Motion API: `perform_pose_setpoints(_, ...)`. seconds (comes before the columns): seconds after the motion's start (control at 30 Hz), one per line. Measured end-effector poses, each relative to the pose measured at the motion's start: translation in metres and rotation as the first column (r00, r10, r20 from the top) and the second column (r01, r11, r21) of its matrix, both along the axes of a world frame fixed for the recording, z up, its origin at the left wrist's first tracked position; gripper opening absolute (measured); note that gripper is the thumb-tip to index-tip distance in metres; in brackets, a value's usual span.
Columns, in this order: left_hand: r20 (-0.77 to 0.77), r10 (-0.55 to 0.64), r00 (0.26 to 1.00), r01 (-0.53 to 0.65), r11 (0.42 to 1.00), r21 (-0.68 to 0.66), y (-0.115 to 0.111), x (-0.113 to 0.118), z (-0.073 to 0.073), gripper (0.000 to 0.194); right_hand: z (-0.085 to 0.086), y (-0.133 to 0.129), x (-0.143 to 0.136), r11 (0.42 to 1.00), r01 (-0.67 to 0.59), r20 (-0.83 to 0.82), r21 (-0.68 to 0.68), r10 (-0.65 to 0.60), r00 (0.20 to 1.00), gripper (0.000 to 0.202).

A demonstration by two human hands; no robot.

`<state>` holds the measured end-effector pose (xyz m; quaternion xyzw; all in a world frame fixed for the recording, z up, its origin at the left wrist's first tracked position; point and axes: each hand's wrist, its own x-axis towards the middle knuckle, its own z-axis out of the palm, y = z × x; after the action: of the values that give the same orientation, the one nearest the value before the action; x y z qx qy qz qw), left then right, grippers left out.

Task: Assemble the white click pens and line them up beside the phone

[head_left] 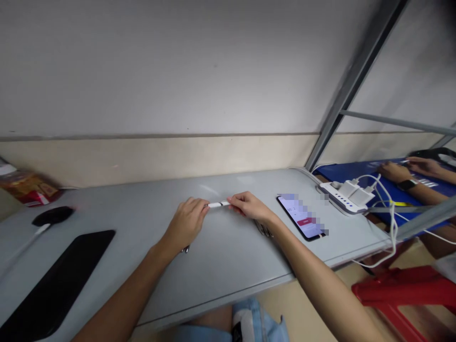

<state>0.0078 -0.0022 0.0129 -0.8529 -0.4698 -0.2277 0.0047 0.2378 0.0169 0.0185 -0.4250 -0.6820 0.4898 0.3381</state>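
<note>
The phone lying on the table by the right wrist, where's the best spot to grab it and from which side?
Grip the phone across its two long edges near the middle, coming from above. It lies flat, screen up, on the grey table, so only the thin edges offer purchase. Its near end sits close to the table's front edge, clear of the power strip, probably the easier approach for the right hand.

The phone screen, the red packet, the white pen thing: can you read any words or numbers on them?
None can be read.
Phone: its lit screen is pixelated, so nothing is legible.
Red packet: print too blurred.
White stick held between left hand and right hand: no text shows.
Power strip: no readable label.
</note>
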Motion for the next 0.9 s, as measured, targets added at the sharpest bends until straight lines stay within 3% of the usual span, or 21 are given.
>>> perform_pose_setpoints(0.1, -0.086, 0.015, 0.996, -0.01, 0.998, 0.058, 0.0, -0.001, 0.0, 0.03, 0.0, 0.001, 0.002, 0.967, -0.083, -0.091, -0.239, 0.063, 0.994, 0.047)
perform_pose_setpoints(0.17, -0.116, 0.018, 0.993, -0.009, 0.997, 0.072, -0.001, -0.002, 0.0, 0.028, 0.0, 0.001, 0.002, 0.949, -0.11, -0.115, -0.295, 0.079, 0.99, 0.045)
perform_pose_setpoints(0.23, -0.105, 0.024, 0.994, -0.016, 0.997, 0.07, -0.002, -0.002, 0.0, 0.026, 0.0, -0.001, 0.001, 0.966, -0.125, -0.111, -0.224, 0.102, 0.988, 0.044)
perform_pose_setpoints(0.33, -0.029, 0.043, 0.999, -0.042, 0.999, 0.019, 0.0, -0.004, -0.003, 0.024, 0.001, -0.004, -0.003, 0.993, -0.063, 0.001, 0.098, 0.063, 0.998, 0.038)
perform_pose_setpoints(0.4, 0.05, 0.051, 0.997, -0.05, 0.999, -0.022, 0.002, -0.006, -0.006, 0.023, 0.001, -0.006, -0.006, 0.951, -0.006, 0.061, 0.31, -0.014, 0.998, 0.029)
perform_pose_setpoints(0.47, 0.125, 0.052, 0.991, -0.047, 0.998, -0.045, 0.005, -0.007, -0.009, 0.023, -0.001, -0.005, -0.008, 0.907, 0.037, 0.036, 0.419, -0.057, 0.998, 0.021)
perform_pose_setpoints(0.6, 0.117, 0.052, 0.992, -0.047, 0.998, -0.05, 0.008, -0.005, -0.013, 0.024, -0.007, -0.001, -0.007, 0.923, 0.07, 0.005, 0.377, -0.078, 0.997, 0.033)
perform_pose_setpoints(0.7, 0.072, 0.067, 0.995, -0.063, 0.997, -0.05, 0.006, -0.002, -0.014, 0.027, -0.01, 0.002, -0.006, 0.953, 0.048, 0.104, 0.299, -0.082, 0.991, 0.03)
perform_pose_setpoints(0.8, 0.055, 0.072, 0.996, -0.067, 0.995, -0.077, 0.003, -0.001, -0.012, 0.029, -0.011, 0.003, -0.006, 0.934, 0.062, 0.043, 0.352, -0.082, 0.996, 0.022)
perform_pose_setpoints(0.9, 0.055, 0.077, 0.996, -0.072, 0.993, -0.093, 0.001, -0.001, -0.009, 0.029, -0.012, 0.003, -0.006, 0.949, 0.078, 0.031, 0.307, -0.092, 0.995, 0.028)
